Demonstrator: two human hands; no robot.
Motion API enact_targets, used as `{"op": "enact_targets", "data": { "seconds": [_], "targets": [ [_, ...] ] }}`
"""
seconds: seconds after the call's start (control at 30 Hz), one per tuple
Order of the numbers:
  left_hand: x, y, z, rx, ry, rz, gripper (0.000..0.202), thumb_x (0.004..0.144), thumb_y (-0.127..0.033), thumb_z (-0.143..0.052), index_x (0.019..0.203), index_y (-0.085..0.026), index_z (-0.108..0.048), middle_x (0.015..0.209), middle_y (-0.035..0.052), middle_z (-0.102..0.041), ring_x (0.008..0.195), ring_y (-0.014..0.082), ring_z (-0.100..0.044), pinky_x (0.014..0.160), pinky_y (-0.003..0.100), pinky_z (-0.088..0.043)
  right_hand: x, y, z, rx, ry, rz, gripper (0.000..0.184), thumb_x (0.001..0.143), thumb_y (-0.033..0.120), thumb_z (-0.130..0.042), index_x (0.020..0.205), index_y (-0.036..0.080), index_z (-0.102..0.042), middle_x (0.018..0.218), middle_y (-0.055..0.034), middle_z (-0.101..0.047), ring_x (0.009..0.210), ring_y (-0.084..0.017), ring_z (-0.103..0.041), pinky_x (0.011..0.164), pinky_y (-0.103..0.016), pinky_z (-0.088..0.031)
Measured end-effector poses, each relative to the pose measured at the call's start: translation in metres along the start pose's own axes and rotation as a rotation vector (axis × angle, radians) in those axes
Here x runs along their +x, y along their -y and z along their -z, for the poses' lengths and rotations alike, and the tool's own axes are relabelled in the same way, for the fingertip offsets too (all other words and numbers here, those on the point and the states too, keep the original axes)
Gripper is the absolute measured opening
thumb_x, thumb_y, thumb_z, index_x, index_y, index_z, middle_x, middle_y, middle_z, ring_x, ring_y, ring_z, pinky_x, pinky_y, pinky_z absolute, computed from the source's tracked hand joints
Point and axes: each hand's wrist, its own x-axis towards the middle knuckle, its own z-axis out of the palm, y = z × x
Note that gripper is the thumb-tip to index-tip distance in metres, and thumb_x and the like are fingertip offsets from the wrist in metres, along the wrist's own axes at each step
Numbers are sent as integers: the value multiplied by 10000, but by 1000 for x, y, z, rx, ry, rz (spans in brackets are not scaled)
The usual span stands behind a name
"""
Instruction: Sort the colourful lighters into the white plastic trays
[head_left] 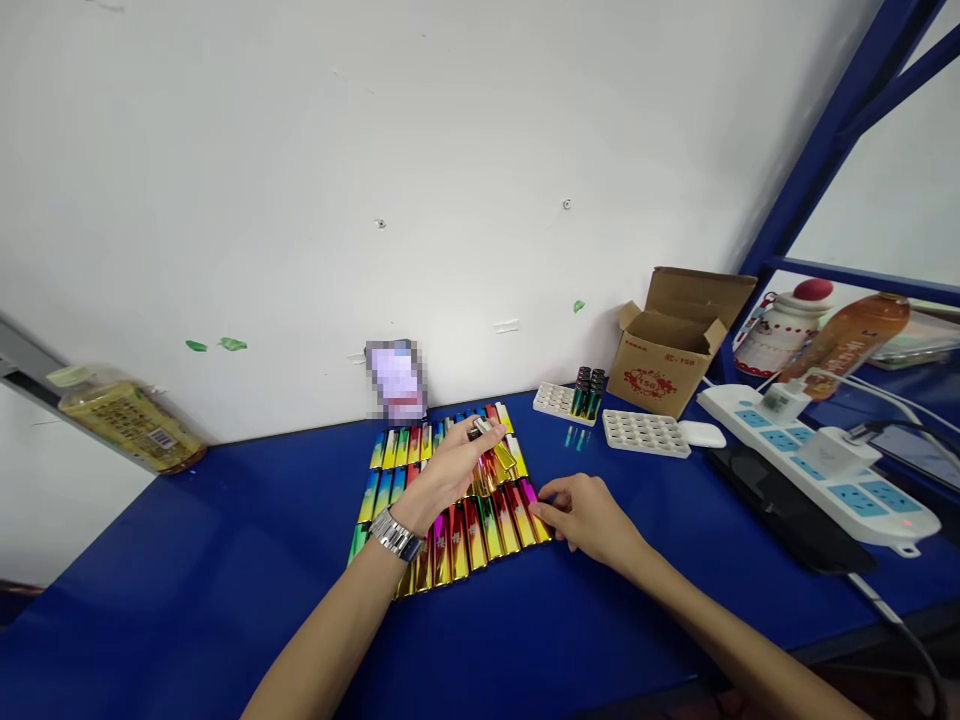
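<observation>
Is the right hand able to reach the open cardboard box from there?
Probably yes: a white tray lies between the right hand and the cardboard box, but it looks low enough to reach over.

Lighters (472, 538) glossy, metallic; box (654, 372) matt cardboard

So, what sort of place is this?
Probably a work desk, perhaps in a small workshop, though one view can't settle that: a blue tabletop bears rows of shiny slim items, with an open cardboard box and a white power strip to the right.
</observation>
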Motion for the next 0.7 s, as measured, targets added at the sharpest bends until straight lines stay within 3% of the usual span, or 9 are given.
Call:
{"op": "enact_targets", "data": {
  "seconds": [0.17,0.33,0.43,0.57,0.7],
  "targets": [
    [0,4,1,-11,6,31,323,616,-354,-815,822,-174,-643,874,61,-677,913,200,-605,786,280,-446,-2,0,-1,-30,-31,15,264,855,373,-500,791,163,-646,513,-11,-622,366,-130,-542,407,-218,-370],
    [1,12,1,-39,-44,0,451,538,-357,-856,902,-171,-666,940,117,-682,971,244,-600,809,298,-443,4,12,6,-3,-217,181,388,903,408,-406,599,192,-512,532,-15,-592,448,-130,-558,460,-224,-372],
    [0,14,-4,-3,-53,-7,473,522,-378,-861,898,-165,-670,975,121,-673,1014,251,-581,848,309,-423,13,18,4,176,-113,241,327,875,433,-462,663,192,-524,543,4,-588,453,-120,-553,461,-216,-391],
    [-1,11,-10,108,-20,-20,444,553,-457,-824,839,-152,-677,932,86,-668,970,238,-579,847,316,-410,28,18,2,330,-48,158,275,812,413,-570,671,182,-521,524,10,-586,413,-101,-515,402,-199,-365],
    [-1,6,-7,119,-7,13,487,597,-456,-803,951,-151,-667,699,46,-662,832,212,-610,828,336,-411,55,10,14,299,-132,22,271,819,378,-581,657,162,-554,537,-11,-610,385,-86,-482,355,-192,-331]
  ]
}}
